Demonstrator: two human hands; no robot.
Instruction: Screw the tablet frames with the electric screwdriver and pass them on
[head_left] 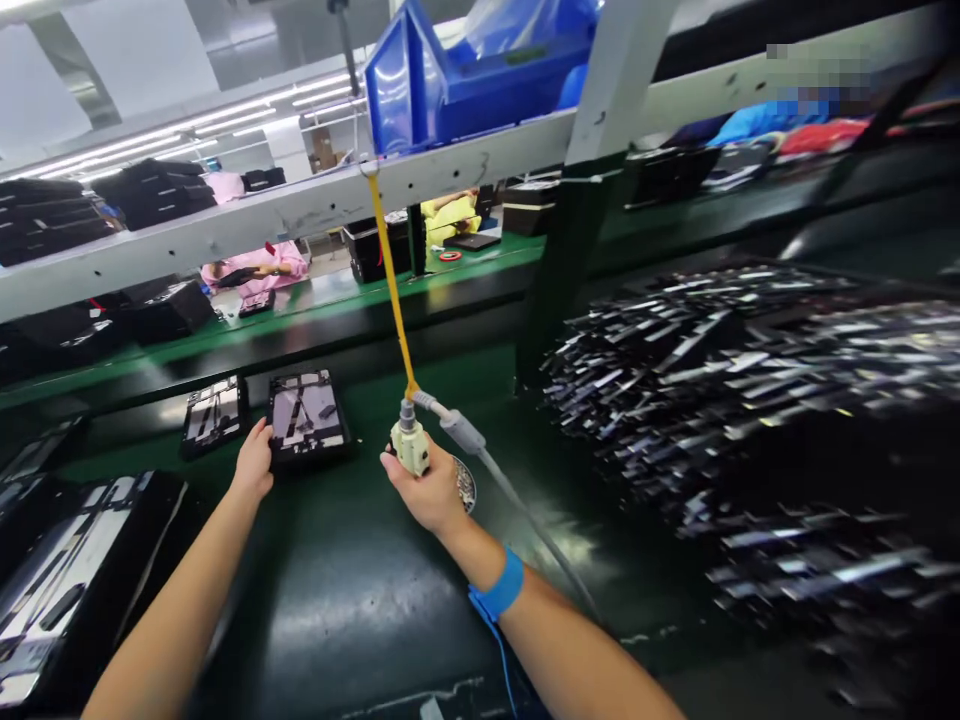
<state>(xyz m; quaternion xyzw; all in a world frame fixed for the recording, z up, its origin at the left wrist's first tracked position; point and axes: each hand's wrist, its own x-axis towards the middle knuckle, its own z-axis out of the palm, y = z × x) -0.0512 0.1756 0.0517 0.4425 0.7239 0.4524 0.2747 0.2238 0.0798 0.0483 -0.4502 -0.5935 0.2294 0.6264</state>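
My right hand (431, 490) is wrapped around a cream electric screwdriver (409, 445), which hangs from a yellow strap and has a grey cable at its top. My palm and fingers hide its lower end. A round dish (466, 487) of small parts, perhaps screws, shows partly behind that hand. My left hand (255, 462) is closed at the left edge of a flat, dark-framed tablet-like device (307, 412) with exposed inner parts. A similar device (214, 412) lies just to its left.
More such devices are stacked at the left (67, 590). Many thin, shiny strips form a blurred heap (675, 370) at the right. A metal rail (300, 205) crosses above the green bench (360, 600), with a blue bin (480, 95) over it. People work beyond.
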